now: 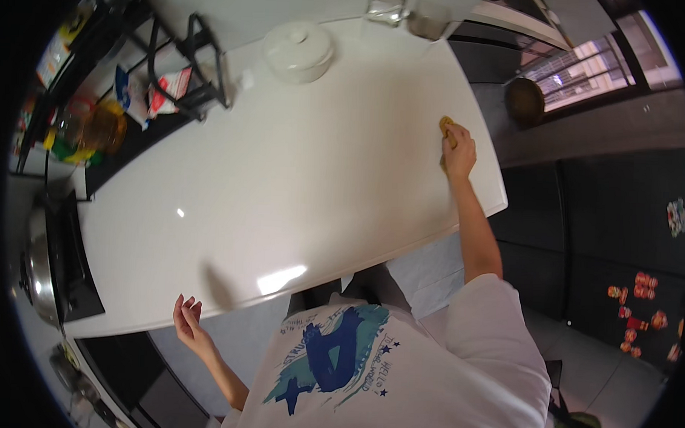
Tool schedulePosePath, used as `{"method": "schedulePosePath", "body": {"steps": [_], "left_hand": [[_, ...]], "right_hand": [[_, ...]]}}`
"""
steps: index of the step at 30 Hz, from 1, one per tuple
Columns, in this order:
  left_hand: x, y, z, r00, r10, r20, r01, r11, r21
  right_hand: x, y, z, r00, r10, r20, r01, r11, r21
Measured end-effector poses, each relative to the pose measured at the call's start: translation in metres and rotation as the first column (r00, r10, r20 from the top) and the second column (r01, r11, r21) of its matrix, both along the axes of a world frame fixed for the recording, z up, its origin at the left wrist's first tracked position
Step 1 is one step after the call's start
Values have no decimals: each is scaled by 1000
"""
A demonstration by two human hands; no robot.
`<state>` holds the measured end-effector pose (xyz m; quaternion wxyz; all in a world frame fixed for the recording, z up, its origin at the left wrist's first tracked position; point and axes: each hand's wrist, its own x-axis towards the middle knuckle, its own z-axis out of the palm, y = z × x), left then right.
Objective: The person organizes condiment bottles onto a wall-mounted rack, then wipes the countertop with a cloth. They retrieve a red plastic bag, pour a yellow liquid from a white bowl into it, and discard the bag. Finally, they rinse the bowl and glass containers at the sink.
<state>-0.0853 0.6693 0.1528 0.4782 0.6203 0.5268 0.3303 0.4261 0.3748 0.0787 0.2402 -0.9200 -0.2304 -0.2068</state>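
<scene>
My right hand (460,153) is closed around a yellow-brown cloth or sponge (447,125), pressed to the white countertop (322,156) near its right end. Part of that cloth is hidden under my palm and fingers. At the lower left, my left hand (190,322) hangs by the counter's front edge with nothing in it. Its fingers are loosely curled and a little apart, and its shadow falls on the counter.
A white lidded pot (298,51) stands at the back. Clear containers (386,9) sit at the far right corner. On the left are a black rack (186,67), food packets (170,90), an oil bottle (99,127) and a metal lidded pan (38,260). A dark refrigerator (608,223) stands right.
</scene>
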Motion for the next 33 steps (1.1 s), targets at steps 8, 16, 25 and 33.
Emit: {"method": "schedulePosePath", "body": {"steps": [8, 16, 25, 33], "left_hand": [[77, 2, 16, 947, -316, 55, 313, 948, 53], [105, -8, 29, 930, -357, 88, 347, 932, 107], [106, -53, 37, 978, -167, 128, 155, 983, 100], [166, -130, 42, 983, -133, 129, 133, 991, 6]], "right_hand": [[-144, 40, 18, 826, 554, -107, -545, 832, 101], [-88, -39, 7, 804, 316, -503, -221, 945, 240], [26, -18, 6, 847, 527, 62, -526, 818, 233], [61, 36, -10, 726, 682, -88, -688, 722, -76]]}}
